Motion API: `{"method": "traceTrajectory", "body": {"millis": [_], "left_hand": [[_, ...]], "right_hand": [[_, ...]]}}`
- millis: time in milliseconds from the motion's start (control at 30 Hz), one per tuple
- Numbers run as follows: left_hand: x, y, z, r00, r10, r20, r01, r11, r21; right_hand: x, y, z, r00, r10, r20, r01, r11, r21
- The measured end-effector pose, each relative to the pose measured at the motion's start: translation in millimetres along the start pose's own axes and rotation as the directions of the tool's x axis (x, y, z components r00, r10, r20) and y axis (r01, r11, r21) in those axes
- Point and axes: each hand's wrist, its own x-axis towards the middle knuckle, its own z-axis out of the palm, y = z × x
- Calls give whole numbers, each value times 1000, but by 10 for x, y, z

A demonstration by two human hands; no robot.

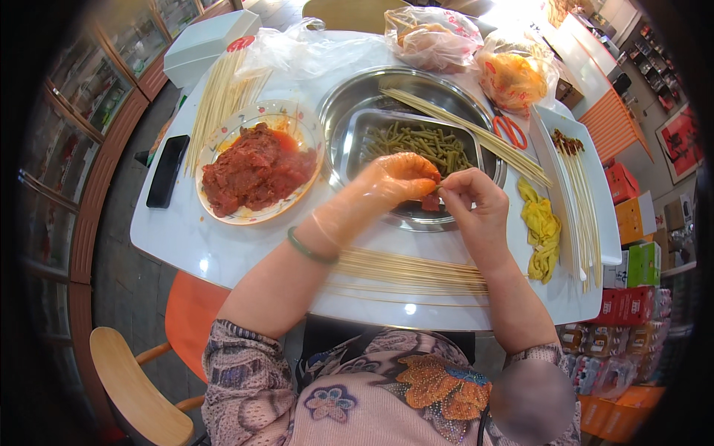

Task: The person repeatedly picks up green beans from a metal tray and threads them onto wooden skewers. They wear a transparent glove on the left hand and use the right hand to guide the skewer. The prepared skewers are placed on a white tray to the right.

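Note:
My left hand [399,175], in a clear plastic glove stained orange, and my bare right hand [477,195] meet over a round steel basin. Between their fingertips is a small slice of raw meat [430,202] with a bit of green at its top. Behind my hands, a rectangular steel tray [357,134] of cut green pods, possibly pickled beans [418,142], sits in the basin [340,95]. A patterned plate [315,128] of marinated red meat [256,173] lies at left. Bamboo skewers [413,270] are spread near the table's front edge.
More skewers rest across the basin's right rim [491,142] and at the back left [215,106]. A black phone [167,171] lies left. Red-handled scissors [510,132], a yellow cloth [540,231] and a white tray [599,212] with loaded skewers are right. Plastic bags [516,72] stand behind.

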Motion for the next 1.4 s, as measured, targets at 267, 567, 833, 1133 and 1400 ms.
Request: {"method": "traceTrajectory", "body": {"millis": [267,567,833,1133,1400], "left_hand": [[16,-112,31,998,48,-52,-51,996,-73],[-7,-91,136,986,144,-78,-142,989,29],[18,-106,102,984,165,-66,-151,973,172],[24,-165,161,973,186,-134,-172,979,111],[26,-187,192,944,290,-155,-235,924,301]], "right_hand": [[6,160,11,998,66,16,-68,989,130],[-14,176,-18,957,280,72,-286,885,368],[-25,299,46,992,124,-16,-110,925,362],[-32,191,83,983,184,-16,-165,912,376],[-40,265,67,981,195,17,-188,913,361]]}}
